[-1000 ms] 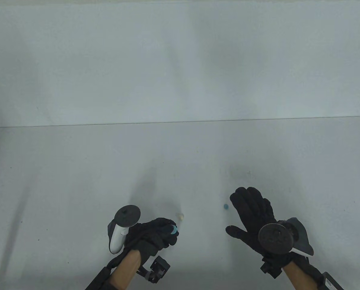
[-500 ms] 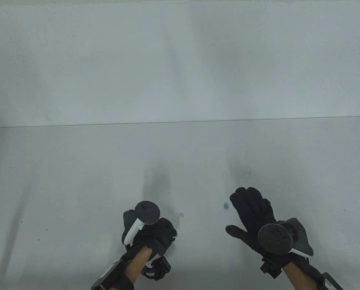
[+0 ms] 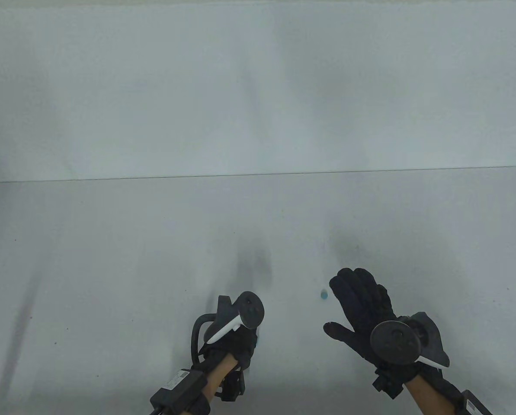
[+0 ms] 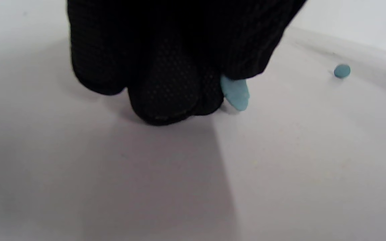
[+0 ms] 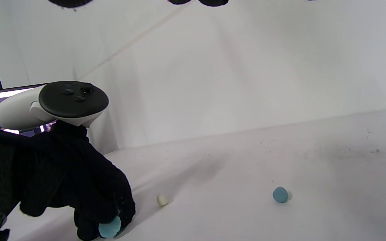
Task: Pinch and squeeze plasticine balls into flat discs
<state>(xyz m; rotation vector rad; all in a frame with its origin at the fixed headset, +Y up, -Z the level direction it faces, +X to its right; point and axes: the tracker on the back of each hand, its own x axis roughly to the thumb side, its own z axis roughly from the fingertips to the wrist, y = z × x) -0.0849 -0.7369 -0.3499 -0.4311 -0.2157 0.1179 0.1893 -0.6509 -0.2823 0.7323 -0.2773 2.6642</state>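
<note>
White table [image 3: 110,259] had loads of open room toward its far edge | left hand [image 3: 234,343] pinched flattened light-blue plasticine disc [image 4: 235,93] at fingertips, low over tabletop | right hand [image 3: 363,309] lay flat, fingers straight, small blue plasticine ball [image 3: 324,295] just beside them

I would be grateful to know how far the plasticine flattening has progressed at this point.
Done: nothing lies finished on the table. In hand: the left hand pinches a light blue piece, already squeezed flat. Left: the blue ball and white ball are still round; the right hand is open.
</note>
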